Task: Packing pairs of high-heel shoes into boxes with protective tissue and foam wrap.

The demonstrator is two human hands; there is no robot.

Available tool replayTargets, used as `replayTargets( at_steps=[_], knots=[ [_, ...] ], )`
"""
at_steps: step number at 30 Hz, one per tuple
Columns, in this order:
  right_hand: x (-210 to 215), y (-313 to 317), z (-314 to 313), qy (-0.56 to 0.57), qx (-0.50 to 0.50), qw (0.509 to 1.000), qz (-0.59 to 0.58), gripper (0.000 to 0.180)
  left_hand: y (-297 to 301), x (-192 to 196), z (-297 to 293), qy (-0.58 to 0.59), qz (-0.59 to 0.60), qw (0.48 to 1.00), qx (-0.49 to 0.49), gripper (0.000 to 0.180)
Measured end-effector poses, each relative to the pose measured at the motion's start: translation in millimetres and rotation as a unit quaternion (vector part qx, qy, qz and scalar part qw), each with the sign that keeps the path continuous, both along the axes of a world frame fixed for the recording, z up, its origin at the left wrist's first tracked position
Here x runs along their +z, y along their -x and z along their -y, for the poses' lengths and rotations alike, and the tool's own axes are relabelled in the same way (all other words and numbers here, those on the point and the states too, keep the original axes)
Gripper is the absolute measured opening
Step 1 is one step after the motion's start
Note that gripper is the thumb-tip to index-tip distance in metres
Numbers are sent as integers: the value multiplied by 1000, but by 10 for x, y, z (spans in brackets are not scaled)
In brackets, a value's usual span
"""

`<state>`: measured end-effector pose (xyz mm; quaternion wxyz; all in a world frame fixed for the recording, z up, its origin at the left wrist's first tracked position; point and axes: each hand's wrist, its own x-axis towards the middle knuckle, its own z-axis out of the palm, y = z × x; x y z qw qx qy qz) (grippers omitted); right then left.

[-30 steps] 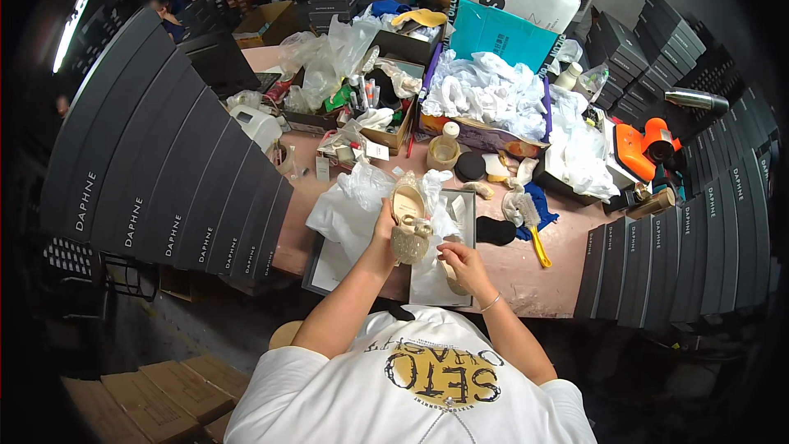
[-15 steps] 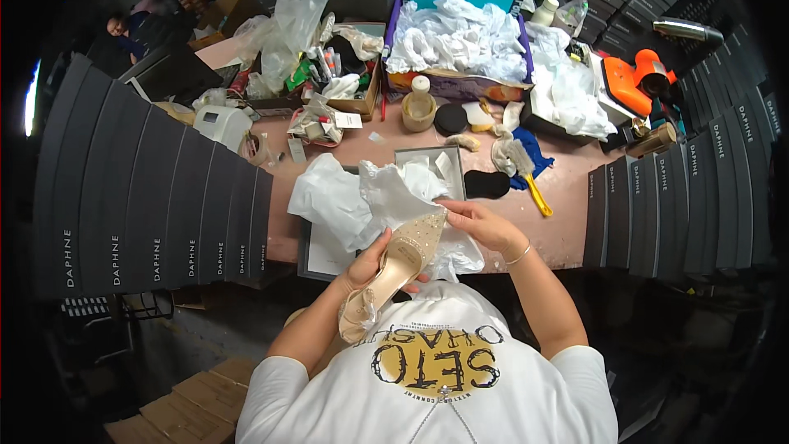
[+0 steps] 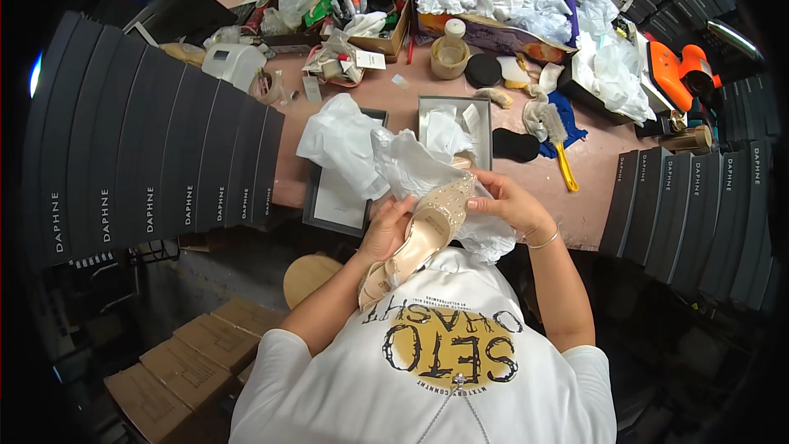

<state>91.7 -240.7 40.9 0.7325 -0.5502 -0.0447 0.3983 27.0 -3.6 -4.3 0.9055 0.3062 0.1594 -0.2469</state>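
A beige pointed-toe shoe (image 3: 440, 218) with small sparkling studs lies slantwise in front of my chest, its toe up and to the right, its heel end by my shirt. My left hand (image 3: 386, 230) is closed on its side near the middle; some of those fingers are hidden behind it. At the toe, my right hand (image 3: 511, 204) grips the tip between thumb and fingers. Crumpled white tissue paper (image 3: 415, 163) spreads just behind the shoe. More tissue (image 3: 341, 144) lies over an open dark shoe box (image 3: 308, 212) to the left.
Behind the shoe stands a small grey box (image 3: 491, 107) holding paper. Stacked dark shoe boxes wall both sides, left (image 3: 164, 140) and right (image 3: 699, 205). A yellow-handled brush (image 3: 563, 156), a black pad (image 3: 516, 145), a jar (image 3: 449, 53) and a tissue-filled carton (image 3: 501, 29) occupy the table's back.
The view has shifted, so the table things sit higher and further right. Both hands keep hold of the shoe, which now appears slightly further right.
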Motion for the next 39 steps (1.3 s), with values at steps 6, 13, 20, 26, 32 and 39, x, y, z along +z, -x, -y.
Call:
replayTargets(
  at_steps=[6, 13, 20, 26, 32, 39],
  knots=[
    [-6, 19, -41, 22, -5, 1000, 5, 55, -5, 250, 17, -47, 64, 994, -80, 61],
    [51, -63, -4, 65, -6, 998, 25, 56, -126, 1, -117, 195, -141, 970, -44, 43],
    [233, -200, -110, 98, -26, 995, 27, 38, -213, -123, -176, 398, -122, 909, -26, 38],
    [292, -238, -160, 127, -28, 990, 51, 32, -194, -243, -168, 434, -162, 886, 7, 36],
    [323, -208, -92, 123, -25, 990, 68, 34, -209, -141, -136, 321, -97, 942, -13, 38],
    [460, -38, 38, 136, -52, 981, 129, 36, -257, 246, -259, -61, 46, 986, -148, 41]
  ],
)
